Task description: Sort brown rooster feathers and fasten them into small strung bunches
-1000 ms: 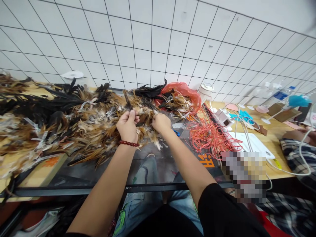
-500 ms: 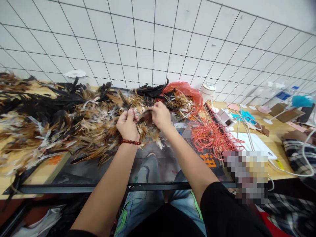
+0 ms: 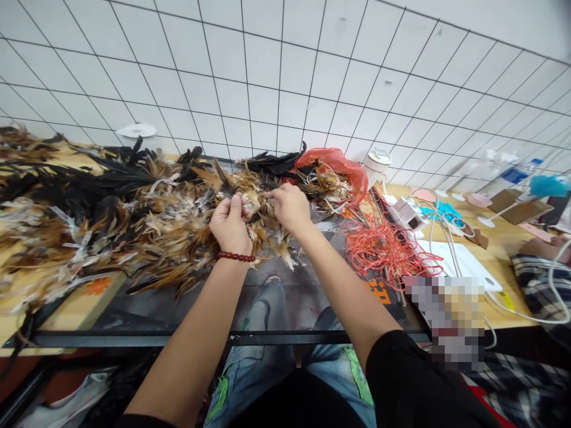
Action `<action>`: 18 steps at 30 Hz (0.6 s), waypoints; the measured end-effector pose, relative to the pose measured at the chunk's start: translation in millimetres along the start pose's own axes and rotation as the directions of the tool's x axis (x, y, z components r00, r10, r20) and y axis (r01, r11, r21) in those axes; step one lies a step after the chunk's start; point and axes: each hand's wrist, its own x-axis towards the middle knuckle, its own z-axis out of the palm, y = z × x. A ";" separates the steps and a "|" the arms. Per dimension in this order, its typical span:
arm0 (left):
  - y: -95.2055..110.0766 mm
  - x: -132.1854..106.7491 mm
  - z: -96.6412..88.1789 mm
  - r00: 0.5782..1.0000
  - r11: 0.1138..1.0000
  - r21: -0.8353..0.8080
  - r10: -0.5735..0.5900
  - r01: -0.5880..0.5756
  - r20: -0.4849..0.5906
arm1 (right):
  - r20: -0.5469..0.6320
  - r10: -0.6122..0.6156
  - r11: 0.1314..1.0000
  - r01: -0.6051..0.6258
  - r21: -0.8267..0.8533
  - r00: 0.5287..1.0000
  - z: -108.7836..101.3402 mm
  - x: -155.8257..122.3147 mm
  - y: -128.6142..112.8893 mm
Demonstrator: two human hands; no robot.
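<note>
A big heap of brown, black and white feathers (image 3: pixel 111 220) covers the left half of the table. My left hand (image 3: pixel 231 226), with a red bead bracelet at the wrist, is closed in a pinch on a small bunch of feathers at the heap's right end. My right hand (image 3: pixel 291 207) is closed too, its fingers gripping feathers just to the right of the left hand. The two hands are a few centimetres apart over the dark glass tabletop (image 3: pixel 285 297).
A red plastic bag (image 3: pixel 339 163) with more feathers lies behind my right hand. A tangle of red string (image 3: pixel 383 246) sits to its right, then a white device (image 3: pixel 377 163), white cables and a white board (image 3: pixel 459 261). Another person's plaid sleeve (image 3: pixel 535 279) is at the far right.
Both hands lifted slightly and moved toward the back of the heap. The right hand shifted left and up, closer to the left hand, still working the same bunch.
</note>
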 end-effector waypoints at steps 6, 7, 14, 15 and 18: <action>-1.1 -1.1 -0.7 0.999 0.999 0.003 -0.033 0.033 -0.005 | 0.152 -0.140 0.986 0.152 -0.068 0.978 13.1 14.1 -11.9; -2.1 -1.7 -1.1 0.999 0.999 0.002 -0.052 0.052 0.008 | 0.099 -0.104 0.994 0.106 -0.015 0.990 10.9 14.7 -5.7; -16.0 -11.1 -3.4 0.955 0.965 0.060 -0.262 0.256 0.141 | 0.098 0.400 0.551 -0.325 0.769 0.911 -12.4 -11.5 29.2; -16.9 -12.7 -3.6 0.936 0.949 0.083 -0.313 0.304 0.158 | 0.157 0.403 0.444 -0.342 0.828 0.901 -12.1 -17.4 30.4; -17.0 -16.6 -3.9 0.873 0.898 0.163 -0.436 0.408 0.218 | 0.227 0.386 0.279 -0.348 0.895 0.894 -6.5 -31.1 31.7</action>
